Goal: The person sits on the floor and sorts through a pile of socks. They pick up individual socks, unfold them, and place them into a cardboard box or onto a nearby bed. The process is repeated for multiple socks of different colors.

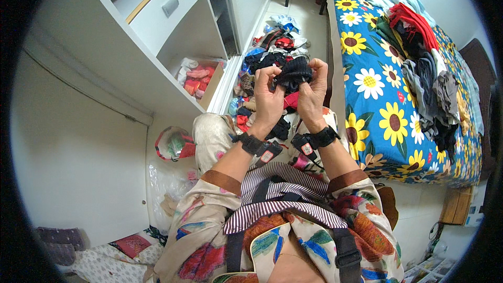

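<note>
Between my two hands is a black sock [294,72] with a ribbed knit cuff, held up in front of me. My left hand [270,99] pinches its left edge, fingers curled. At the opposite edge my right hand [313,97] grips it the same way, its thumb against the cloth. Below and beyond my hands, a heap of mixed small clothes [260,62] in black, red, blue and brown spreads over the floor. A red piece of cloth [291,100] shows just under the sock; my hands hide part of the heap.
At left, a white cabinet [173,47] has a low open compartment with a box of red and white clothes [197,79]. A red-rimmed clear bag [174,143] stands by my knee. On the right, a bed with a sunflower sheet [394,120] carries piled clothes [432,89].
</note>
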